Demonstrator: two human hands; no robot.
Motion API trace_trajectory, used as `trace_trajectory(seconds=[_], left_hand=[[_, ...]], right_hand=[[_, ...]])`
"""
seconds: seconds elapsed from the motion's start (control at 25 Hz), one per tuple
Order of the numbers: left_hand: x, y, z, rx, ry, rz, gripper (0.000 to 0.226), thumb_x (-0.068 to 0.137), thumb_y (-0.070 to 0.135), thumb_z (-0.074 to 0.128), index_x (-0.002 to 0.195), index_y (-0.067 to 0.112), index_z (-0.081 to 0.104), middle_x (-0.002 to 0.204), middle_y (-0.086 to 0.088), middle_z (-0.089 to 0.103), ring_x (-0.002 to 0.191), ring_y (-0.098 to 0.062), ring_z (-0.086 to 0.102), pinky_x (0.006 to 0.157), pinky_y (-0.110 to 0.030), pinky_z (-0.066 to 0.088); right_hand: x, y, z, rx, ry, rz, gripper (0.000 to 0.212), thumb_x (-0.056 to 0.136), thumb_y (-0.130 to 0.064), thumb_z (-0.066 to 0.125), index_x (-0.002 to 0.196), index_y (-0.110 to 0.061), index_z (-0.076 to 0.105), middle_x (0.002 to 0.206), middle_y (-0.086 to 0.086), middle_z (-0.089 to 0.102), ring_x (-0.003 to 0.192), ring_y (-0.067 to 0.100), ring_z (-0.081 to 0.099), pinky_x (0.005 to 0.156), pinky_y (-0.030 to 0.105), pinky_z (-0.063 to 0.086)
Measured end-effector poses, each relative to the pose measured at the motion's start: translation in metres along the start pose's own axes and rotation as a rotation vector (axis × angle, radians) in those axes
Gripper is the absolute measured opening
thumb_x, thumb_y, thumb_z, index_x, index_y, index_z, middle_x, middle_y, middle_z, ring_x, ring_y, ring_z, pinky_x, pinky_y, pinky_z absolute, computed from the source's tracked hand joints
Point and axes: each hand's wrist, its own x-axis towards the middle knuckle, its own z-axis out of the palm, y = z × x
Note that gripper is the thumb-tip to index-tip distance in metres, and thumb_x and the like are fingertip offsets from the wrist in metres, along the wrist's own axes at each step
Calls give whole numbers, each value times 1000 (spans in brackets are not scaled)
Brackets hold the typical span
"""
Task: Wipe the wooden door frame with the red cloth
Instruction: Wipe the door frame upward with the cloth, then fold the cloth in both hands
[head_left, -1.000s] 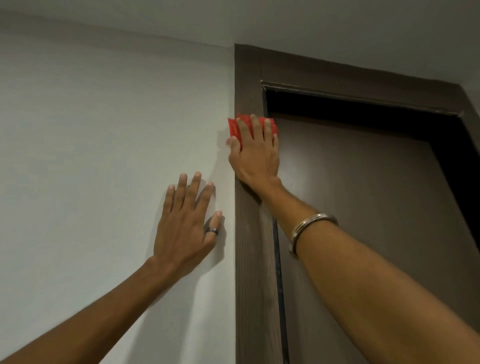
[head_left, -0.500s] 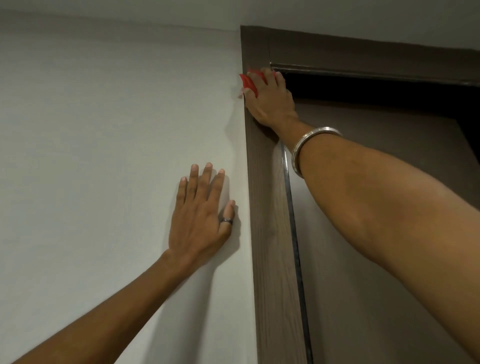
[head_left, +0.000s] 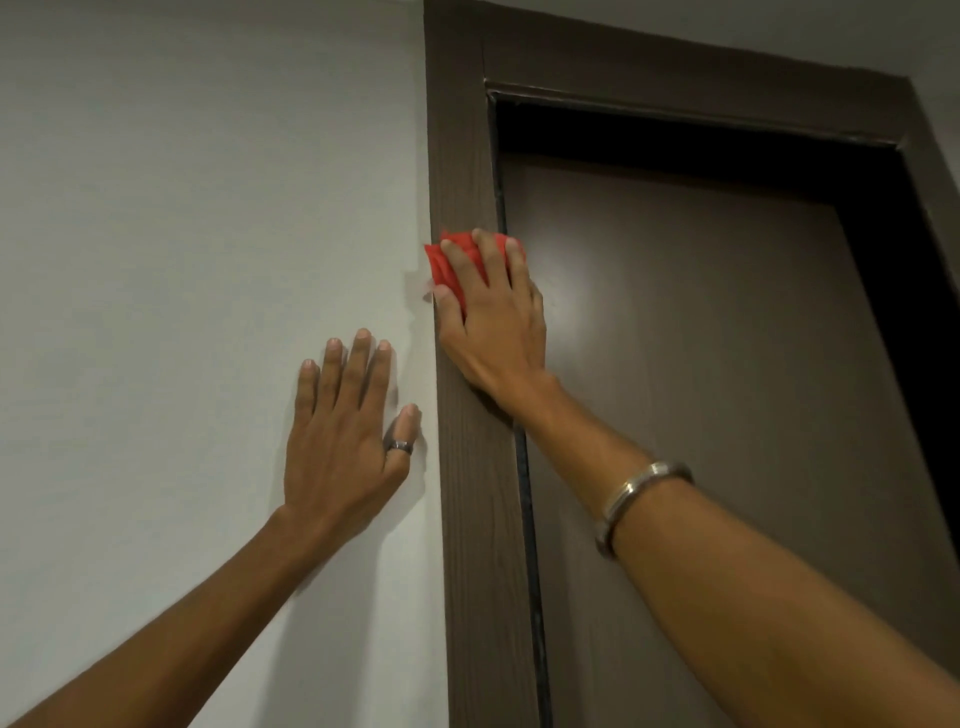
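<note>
The dark brown wooden door frame (head_left: 460, 135) runs up the middle of the view and turns right across the top. My right hand (head_left: 493, 322) presses a folded red cloth (head_left: 449, 265) flat against the left upright of the frame, some way below the top corner. Only the cloth's upper and left edges show past my fingers. My left hand (head_left: 348, 431) lies flat with fingers spread on the white wall (head_left: 182, 234) just left of the frame, holding nothing.
The brown door (head_left: 701, 389) sits shut inside the frame, with a dark gap above it. The ceiling shows at the top right. A metal bangle (head_left: 639, 499) circles my right wrist and a ring is on my left thumb.
My right hand went up with the cloth to the frame's top corner, then came back down the upright. My left hand has stayed flat on the wall.
</note>
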Motion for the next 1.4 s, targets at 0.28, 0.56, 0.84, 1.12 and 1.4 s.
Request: trace_trajectory(seconds=[0.28, 0.56, 0.84, 1.12, 1.4], left_hand=[[-79, 16, 0, 31, -27, 18, 75, 101, 47, 34, 163, 9, 17, 173, -13, 10, 161, -32, 6, 129, -57, 15], [-186, 19, -27, 9, -246, 52, 75, 102, 46, 35, 163, 7, 15, 173, -15, 9, 160, -34, 8, 129, -56, 13], [-251, 40, -29, 13, -396, -17, 76, 103, 41, 42, 163, 4, 15, 172, -18, 11, 160, -33, 7, 130, -47, 3], [-359, 115, -111, -528, -583, -502, 71, 104, 43, 36, 164, 11, 16, 174, -6, 10, 161, -19, 3, 132, -34, 5], [-476, 128, -209, -1129, -833, -2013, 48, 107, 45, 35, 131, 17, 65, 117, -5, 78, 111, -23, 71, 95, -45, 58]], right_hand=[[-133, -11, -2, 1, -50, 93, 62, 101, -50, 46, 159, -33, 31, 171, -1, 24, 159, 31, 12, 125, 55, 17], [-252, -33, -22, 45, -229, 189, 62, 101, -49, 37, 160, -30, 29, 171, 1, 22, 160, 34, 10, 127, 57, 17], [-382, -33, -45, 40, -446, 225, 70, 98, -16, 55, 160, -31, 27, 172, -5, 17, 160, 33, 5, 125, 57, 26], [-489, -69, -124, 733, -659, 1109, 59, 98, -8, 61, 149, -33, 47, 164, 0, 38, 147, 30, 42, 116, 52, 46], [-567, -183, -149, 1374, -260, 2198, 33, 100, -20, 46, 109, -5, 73, 101, 15, 78, 98, 30, 71, 103, 46, 51]])
